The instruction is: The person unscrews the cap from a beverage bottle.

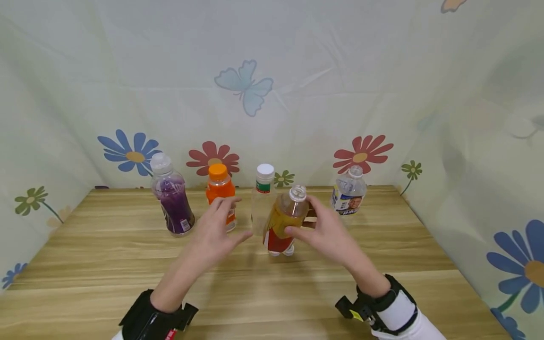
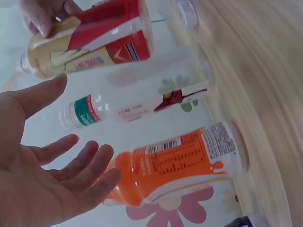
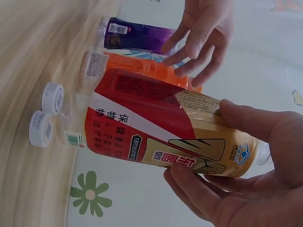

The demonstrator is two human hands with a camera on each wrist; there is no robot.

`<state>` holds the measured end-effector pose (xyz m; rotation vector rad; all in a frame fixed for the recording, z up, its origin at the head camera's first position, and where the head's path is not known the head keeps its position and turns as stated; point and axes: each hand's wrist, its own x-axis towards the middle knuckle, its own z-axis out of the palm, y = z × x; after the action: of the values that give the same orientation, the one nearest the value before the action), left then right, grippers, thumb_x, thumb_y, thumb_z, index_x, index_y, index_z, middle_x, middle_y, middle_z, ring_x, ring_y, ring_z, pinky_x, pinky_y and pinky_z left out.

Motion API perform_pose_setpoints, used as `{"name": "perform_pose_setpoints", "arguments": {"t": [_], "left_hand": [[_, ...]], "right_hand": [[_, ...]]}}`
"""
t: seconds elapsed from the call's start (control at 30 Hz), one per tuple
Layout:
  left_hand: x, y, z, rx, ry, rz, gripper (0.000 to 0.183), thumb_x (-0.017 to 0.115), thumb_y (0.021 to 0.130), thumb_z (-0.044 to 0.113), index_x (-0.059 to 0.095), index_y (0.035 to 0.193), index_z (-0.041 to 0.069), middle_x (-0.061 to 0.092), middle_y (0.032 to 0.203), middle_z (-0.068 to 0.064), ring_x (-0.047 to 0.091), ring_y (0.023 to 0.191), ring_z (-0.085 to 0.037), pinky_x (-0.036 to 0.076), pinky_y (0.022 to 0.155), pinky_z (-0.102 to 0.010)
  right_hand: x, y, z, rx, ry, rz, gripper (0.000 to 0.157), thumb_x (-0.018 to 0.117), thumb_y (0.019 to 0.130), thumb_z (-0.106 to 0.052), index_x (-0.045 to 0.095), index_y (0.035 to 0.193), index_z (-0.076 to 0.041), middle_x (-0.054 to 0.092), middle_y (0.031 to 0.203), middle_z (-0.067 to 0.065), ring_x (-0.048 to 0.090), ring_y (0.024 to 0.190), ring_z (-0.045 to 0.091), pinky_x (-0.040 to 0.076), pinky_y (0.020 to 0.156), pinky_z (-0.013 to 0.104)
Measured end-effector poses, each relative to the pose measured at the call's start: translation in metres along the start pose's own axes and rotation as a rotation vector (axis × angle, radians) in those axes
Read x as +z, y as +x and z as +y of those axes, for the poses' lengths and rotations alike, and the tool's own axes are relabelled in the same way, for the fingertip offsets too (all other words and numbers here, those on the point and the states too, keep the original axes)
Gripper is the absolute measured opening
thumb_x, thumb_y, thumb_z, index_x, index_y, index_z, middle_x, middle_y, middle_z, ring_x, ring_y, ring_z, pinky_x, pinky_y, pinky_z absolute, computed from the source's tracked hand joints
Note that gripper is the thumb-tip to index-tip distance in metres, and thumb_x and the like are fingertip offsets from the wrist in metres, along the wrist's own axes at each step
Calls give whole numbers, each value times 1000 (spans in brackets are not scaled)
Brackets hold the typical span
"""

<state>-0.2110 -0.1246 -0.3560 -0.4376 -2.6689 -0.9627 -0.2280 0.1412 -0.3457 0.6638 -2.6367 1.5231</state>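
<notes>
My right hand grips a bottle with a red and yellow label between thumb and fingers. That bottle has no cap on its mouth and leans a little, its base just over the table. Two white caps lie on the wood by its base. My left hand hovers with fingers spread in front of an orange bottle, holding nothing. Between the hands, behind the gripped bottle, stands a clear bottle with a green band and a white cap.
A purple bottle with a whitish cap stands at the left. To the right is a clear, uncapped bottle with a blue and white label. A flowered cloth hangs behind and beside the wood-grain table.
</notes>
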Motion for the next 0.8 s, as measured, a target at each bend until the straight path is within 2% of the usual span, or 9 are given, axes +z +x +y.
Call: {"name": "perform_pose_setpoints", "arguments": {"t": [0.17, 0.37, 0.53, 0.63, 0.8], "left_hand": [[-10, 4, -6, -62, 30, 55, 71, 88, 84, 29, 52, 139, 5, 57, 130, -17, 61, 115, -38, 53, 95, -56], [-21, 9, -11, -71, 33, 128, 72, 86, 86, 30, 48, 139, 0, 55, 124, -20, 59, 109, -37, 54, 92, -52], [-24, 15, -13, -140, -2, 191, 77, 85, 86, 28, 41, 142, -3, 48, 129, -23, 51, 118, -39, 49, 99, -56], [-27, 20, -14, -200, -30, 193, 84, 83, 88, 28, 33, 149, -1, 41, 137, -25, 45, 126, -41, 44, 105, -60], [-28, 28, -19, -265, -97, 151, 92, 80, 92, 28, 21, 158, 2, 32, 150, -27, 37, 138, -45, 36, 109, -66]], "right_hand": [[-10, 1, 3, 22, -27, 43, 68, 84, 88, -15, 48, 144, -4, 59, 134, 16, 62, 119, 35, 56, 93, 46], [-22, 5, 8, 32, -74, 87, 67, 83, 89, -15, 46, 143, 1, 59, 134, 21, 59, 122, 39, 55, 94, 50], [-28, 9, 14, 53, -132, 101, 68, 81, 91, -17, 43, 145, 3, 57, 136, 25, 58, 124, 42, 53, 96, 54], [-28, 12, 18, 62, -144, 93, 69, 80, 92, -16, 42, 146, 3, 56, 138, 26, 57, 124, 43, 52, 97, 55], [-28, 18, 27, 77, -150, 78, 68, 78, 93, -15, 40, 147, 3, 54, 139, 26, 57, 126, 44, 51, 98, 56]]}}
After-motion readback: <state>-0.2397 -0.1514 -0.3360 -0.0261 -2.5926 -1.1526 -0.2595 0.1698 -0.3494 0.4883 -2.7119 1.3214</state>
